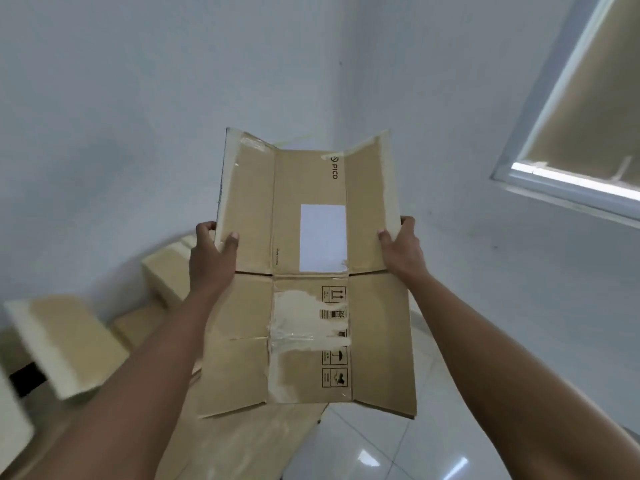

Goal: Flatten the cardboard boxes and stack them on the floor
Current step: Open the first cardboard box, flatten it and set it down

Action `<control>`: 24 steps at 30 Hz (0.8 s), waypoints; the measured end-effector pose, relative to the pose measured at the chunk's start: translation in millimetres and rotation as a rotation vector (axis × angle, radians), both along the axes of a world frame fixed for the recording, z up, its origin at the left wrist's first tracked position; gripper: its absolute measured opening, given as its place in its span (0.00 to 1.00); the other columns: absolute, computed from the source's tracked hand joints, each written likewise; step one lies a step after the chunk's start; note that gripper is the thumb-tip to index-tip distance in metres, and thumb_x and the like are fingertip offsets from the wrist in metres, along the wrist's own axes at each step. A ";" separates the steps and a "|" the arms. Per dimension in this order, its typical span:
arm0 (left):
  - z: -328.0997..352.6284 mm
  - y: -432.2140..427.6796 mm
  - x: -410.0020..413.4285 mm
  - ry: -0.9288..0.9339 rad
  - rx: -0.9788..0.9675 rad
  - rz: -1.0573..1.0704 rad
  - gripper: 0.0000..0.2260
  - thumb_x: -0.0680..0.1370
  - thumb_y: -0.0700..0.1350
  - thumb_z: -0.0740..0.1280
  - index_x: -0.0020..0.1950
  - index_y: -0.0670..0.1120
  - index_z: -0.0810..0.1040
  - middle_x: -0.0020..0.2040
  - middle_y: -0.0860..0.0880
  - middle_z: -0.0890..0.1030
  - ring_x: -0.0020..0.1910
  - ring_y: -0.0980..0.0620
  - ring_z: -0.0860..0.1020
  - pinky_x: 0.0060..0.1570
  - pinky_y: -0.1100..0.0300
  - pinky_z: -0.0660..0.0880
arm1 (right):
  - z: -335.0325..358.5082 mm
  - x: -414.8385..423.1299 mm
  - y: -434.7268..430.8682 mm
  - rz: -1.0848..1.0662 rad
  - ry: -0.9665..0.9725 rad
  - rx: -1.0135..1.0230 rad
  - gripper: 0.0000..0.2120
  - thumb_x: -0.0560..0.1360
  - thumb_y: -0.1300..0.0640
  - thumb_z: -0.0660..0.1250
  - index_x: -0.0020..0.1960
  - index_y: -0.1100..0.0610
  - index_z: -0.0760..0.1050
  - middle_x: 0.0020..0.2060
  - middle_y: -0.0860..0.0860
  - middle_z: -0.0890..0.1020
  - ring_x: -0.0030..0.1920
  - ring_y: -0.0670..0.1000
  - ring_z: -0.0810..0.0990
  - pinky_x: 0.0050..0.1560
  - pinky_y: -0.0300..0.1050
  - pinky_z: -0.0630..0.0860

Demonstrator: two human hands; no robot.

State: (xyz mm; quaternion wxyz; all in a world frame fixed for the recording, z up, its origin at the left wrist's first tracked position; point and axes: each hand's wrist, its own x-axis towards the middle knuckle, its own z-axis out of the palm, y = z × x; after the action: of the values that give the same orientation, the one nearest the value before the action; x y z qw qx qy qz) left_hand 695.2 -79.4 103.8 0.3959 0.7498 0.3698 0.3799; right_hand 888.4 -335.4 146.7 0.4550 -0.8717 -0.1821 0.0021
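Gripping flattened cardboard box (308, 271) with left hand (213, 254) and right hand (403, 247), glossy white tiled floor (381, 445), pale walls (138, 81)

A flattened box (308, 271) is held up in the middle, with the left hand (211, 258) on its left edge and the right hand (401, 247) on its right edge. To the left and farther off, other boxes (69, 341) stand along the wall (138, 98), possibly stacked. Below the held box lies flat cardboard (242, 441) on the floor (381, 452). A window (581, 133) sits far right.
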 end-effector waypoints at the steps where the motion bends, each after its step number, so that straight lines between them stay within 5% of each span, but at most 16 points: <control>1: -2.9 0.3 24.9 0.000 -0.019 -0.016 0.19 0.81 0.55 0.64 0.66 0.47 0.66 0.55 0.42 0.80 0.53 0.39 0.79 0.53 0.46 0.75 | 0.1 16.9 -0.9 -0.024 0.013 -0.010 0.18 0.82 0.50 0.57 0.68 0.57 0.60 0.58 0.57 0.79 0.53 0.60 0.80 0.56 0.59 0.77; 8: -17.6 -7.5 160.2 0.022 -0.079 -0.106 0.18 0.81 0.55 0.63 0.66 0.48 0.66 0.48 0.46 0.79 0.48 0.40 0.79 0.52 0.45 0.76 | -1.9 119.9 -21.0 -0.100 0.058 -0.055 0.14 0.81 0.52 0.53 0.64 0.57 0.59 0.52 0.56 0.80 0.46 0.58 0.81 0.51 0.63 0.79; 24: -59.7 -32.7 375.8 0.046 -0.069 -0.022 0.17 0.82 0.52 0.63 0.66 0.45 0.66 0.47 0.47 0.77 0.41 0.44 0.77 0.41 0.53 0.73 | -47.3 358.2 -37.2 0.035 0.137 -0.057 0.18 0.82 0.57 0.57 0.71 0.57 0.59 0.55 0.52 0.75 0.54 0.58 0.78 0.59 0.60 0.77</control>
State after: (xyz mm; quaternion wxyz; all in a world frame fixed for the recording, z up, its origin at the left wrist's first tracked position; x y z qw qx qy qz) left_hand 1071.0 -112.1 44.1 0.4171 0.7482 0.3836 0.3451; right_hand 1246.6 -372.6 99.4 0.4414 -0.8787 -0.1656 0.0751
